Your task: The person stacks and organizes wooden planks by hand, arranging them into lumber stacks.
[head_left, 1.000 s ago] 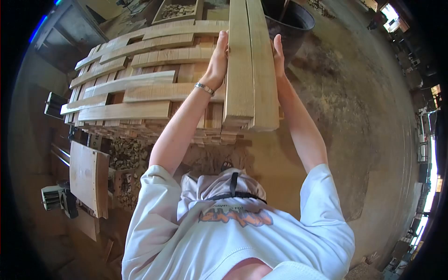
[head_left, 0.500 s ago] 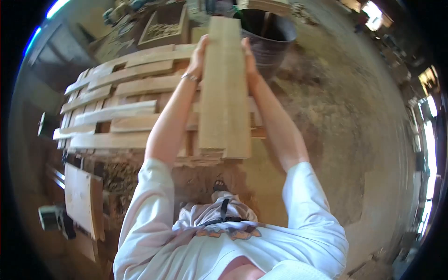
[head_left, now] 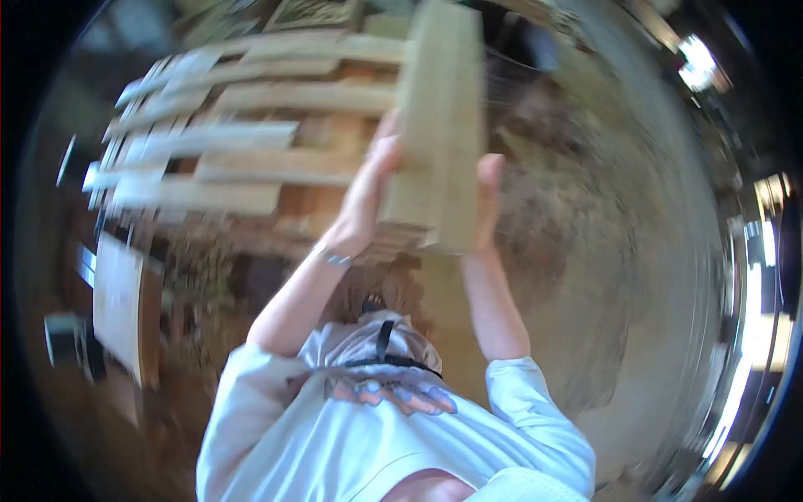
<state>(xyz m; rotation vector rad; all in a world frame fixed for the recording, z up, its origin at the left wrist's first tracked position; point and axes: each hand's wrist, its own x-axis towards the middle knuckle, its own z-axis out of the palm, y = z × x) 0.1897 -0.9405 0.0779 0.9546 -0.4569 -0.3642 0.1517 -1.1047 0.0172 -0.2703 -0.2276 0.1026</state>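
A thick stack of pale wooden boards is held out in front of me, its near end towards my body. My left hand, with a metal band at the wrist, presses against the left side near that end. On the opposite side my right hand grips the same boards, thumb up along the edge. The fingers beneath the stack are hidden. To the left lies a layered pile of boards, partly covered by the held stack.
A dark tub stands beyond the boards at upper right. At lower left is an upright pale panel near a small green-grey block. Brown dusty floor spreads to the right, with bright openings along the far right.
Both hands have come back from the stack's far part to its near end. The view has shifted, so the board pile sits higher in it. The boards stay between my hands.
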